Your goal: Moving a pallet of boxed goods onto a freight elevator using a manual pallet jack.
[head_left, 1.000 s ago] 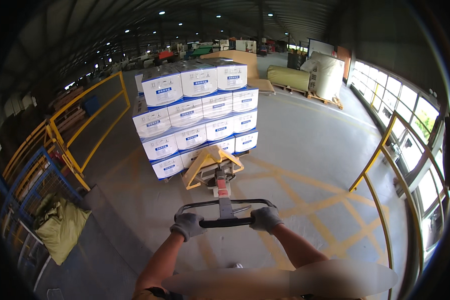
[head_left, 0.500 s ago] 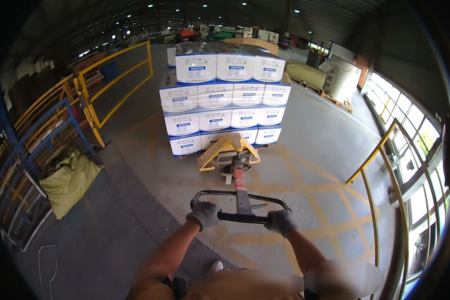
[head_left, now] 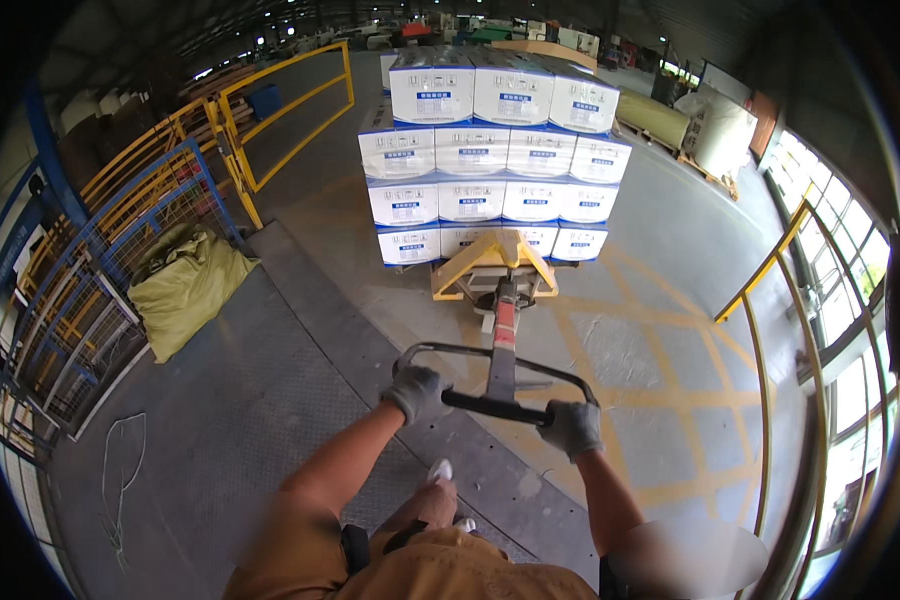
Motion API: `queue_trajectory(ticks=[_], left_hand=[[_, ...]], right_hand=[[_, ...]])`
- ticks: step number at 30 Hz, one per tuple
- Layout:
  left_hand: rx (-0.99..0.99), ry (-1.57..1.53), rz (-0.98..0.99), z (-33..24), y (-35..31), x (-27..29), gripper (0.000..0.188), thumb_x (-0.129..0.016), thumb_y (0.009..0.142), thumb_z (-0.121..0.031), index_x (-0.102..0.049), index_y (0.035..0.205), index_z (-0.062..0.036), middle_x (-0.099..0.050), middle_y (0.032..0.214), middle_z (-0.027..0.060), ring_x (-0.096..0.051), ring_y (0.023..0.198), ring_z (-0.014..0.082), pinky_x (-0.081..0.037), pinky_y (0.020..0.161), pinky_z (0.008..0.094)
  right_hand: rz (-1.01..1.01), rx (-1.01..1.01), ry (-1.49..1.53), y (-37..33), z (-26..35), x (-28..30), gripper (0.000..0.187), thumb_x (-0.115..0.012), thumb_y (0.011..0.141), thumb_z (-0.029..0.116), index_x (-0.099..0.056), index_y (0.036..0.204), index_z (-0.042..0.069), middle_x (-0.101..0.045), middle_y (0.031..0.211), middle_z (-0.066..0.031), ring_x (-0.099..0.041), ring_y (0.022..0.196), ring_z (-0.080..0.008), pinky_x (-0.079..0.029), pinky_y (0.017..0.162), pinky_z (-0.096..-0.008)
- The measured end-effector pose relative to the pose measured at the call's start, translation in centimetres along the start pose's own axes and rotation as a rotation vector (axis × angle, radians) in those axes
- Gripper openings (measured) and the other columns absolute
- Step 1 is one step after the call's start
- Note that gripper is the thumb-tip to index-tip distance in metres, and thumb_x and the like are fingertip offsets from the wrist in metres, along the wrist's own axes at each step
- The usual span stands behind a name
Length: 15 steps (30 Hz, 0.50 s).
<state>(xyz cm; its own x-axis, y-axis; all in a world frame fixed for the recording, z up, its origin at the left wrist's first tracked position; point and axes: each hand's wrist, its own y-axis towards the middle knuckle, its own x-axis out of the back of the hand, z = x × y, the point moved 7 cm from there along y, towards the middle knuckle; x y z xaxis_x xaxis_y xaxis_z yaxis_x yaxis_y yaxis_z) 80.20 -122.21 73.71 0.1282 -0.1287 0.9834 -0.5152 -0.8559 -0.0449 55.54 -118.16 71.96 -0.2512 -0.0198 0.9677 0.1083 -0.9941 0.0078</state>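
Both of my hands wear grey gloves. My left hand (head_left: 417,394) is wrapped round the left side of the black loop handle (head_left: 492,405) of a pallet truck. My right hand (head_left: 573,428) grips the handle's right corner. From the handle a shaft with a red band runs forward to the yellow truck body (head_left: 500,250). Stacked white cartons (head_left: 472,152) with blue edges and labels stand several layers high on the truck, wrapped in clear film. The truck's forks are hidden beneath the load.
Left are a yellow gate (head_left: 288,120), blue mesh fencing (head_left: 160,195), a full green-yellow sack (head_left: 192,285) and a thin cord loop (head_left: 120,480). A yellow railing (head_left: 765,260) runs along the right by the windows. Large wrapped rolls (head_left: 722,135) lie farther back. Dark metal plate flooring (head_left: 260,420) lies underfoot.
The view has turned slightly left and down, so the load sits farther right and higher. More dark plate and my feet show. Both hands have stayed on the handle.
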Motion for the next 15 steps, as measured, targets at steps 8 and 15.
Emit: queue_trajectory(ticks=[8,15], left_hand=[[-0.094,-0.083,-0.043,-5.5,-12.9,-5.7,0.02,-0.065,0.067,-0.032,-0.063,0.07,-0.012,-0.063,0.068,0.0118,-0.063,0.066,0.0316,-0.048,0.063,0.0428],[-0.144,-0.065,0.079,-3.8,-22.3,-14.7,0.027,-0.065,0.07,-0.036,-0.064,0.08,-0.0115,-0.065,0.073,0.0121,-0.064,0.071,0.0308,-0.048,0.065,0.0428]], right_hand=[[-0.125,0.092,0.026,-14.7,1.7,-6.5,0.02,-0.061,0.067,0.035,-0.06,0.064,0.015,-0.06,0.058,-0.0117,-0.061,0.055,-0.0315,-0.047,0.052,-0.0431],[0.151,-0.062,-0.073,-23.8,6.0,-16.4,0.023,-0.058,0.071,0.038,-0.063,0.073,0.015,-0.064,0.065,-0.0117,-0.064,0.061,-0.0313,-0.048,0.057,-0.0432]])
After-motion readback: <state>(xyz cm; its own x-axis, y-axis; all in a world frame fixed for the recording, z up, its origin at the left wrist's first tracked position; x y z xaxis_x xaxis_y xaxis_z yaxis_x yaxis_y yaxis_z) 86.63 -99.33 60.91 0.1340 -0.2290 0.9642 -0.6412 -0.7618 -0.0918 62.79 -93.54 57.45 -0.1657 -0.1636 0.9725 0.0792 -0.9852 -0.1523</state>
